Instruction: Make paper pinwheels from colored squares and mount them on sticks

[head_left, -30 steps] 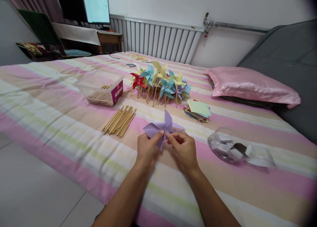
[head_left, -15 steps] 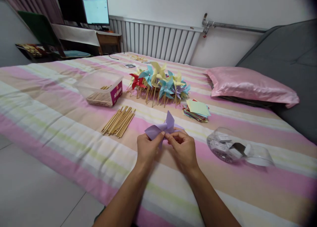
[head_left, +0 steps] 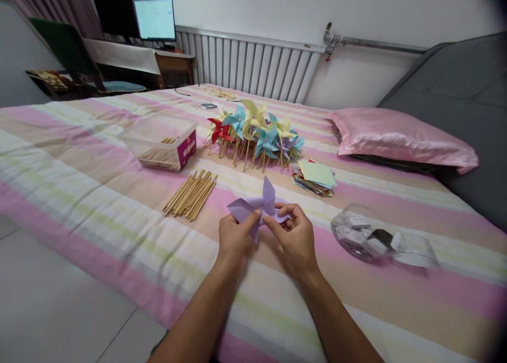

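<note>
A purple paper pinwheel is held between my two hands, low over the striped bed. My left hand pinches it near the centre, thumb on top. From the other side my right hand is closed on its right part, with the thumb close to the centre and the fingers curled round a blade. Several folded blades stand out to the left, the top and below. The fingers hide part of the centre, so I cannot see whether a pin is in it.
Thin wooden sticks lie left of my hands, below a clear plastic box with more sticks. Finished pinwheels stand clustered behind. Coloured paper squares are stacked to the right, near a clear round container and a pink pillow.
The pinwheel has turned and shifted slightly left. My right fingers have moved up and spread a little on its right blade. My left hand keeps its pinch.
</note>
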{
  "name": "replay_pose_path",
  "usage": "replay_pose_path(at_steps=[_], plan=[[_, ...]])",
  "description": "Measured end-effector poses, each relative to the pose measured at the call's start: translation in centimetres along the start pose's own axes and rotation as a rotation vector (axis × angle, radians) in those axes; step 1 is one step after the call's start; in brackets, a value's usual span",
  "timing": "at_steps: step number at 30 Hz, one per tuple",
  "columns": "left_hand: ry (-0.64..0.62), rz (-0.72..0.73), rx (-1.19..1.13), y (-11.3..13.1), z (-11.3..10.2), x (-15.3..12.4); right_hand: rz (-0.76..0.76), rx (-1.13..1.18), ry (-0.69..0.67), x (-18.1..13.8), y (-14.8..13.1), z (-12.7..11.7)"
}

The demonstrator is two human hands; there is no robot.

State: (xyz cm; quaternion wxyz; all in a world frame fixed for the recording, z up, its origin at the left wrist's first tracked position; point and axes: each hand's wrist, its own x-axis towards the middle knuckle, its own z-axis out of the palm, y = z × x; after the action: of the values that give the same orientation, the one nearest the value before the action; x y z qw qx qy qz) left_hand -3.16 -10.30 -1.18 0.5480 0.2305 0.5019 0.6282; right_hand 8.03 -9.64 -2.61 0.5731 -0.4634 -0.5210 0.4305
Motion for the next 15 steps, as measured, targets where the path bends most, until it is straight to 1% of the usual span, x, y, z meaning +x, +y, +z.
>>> replay_pose_path(at_steps=[3,7,10,15], plan=[[-0.034,-0.047,-0.092,-0.03,0.16,-0.11,0.046,0.151,0.009,-0.10,-0.14,0.27],[-0.079,-0.054,-0.097,-0.37,0.30,-0.22,0.133,0.304,-0.009,-0.08,0.01,0.59],[-0.117,-0.068,-0.105,-0.56,0.46,-0.37,0.164,0.324,0.022,-0.07,0.04,0.74],[-0.197,-0.097,-0.136,-0.60,0.49,-0.49,0.173,0.328,0.063,-0.05,-0.15,0.73]])
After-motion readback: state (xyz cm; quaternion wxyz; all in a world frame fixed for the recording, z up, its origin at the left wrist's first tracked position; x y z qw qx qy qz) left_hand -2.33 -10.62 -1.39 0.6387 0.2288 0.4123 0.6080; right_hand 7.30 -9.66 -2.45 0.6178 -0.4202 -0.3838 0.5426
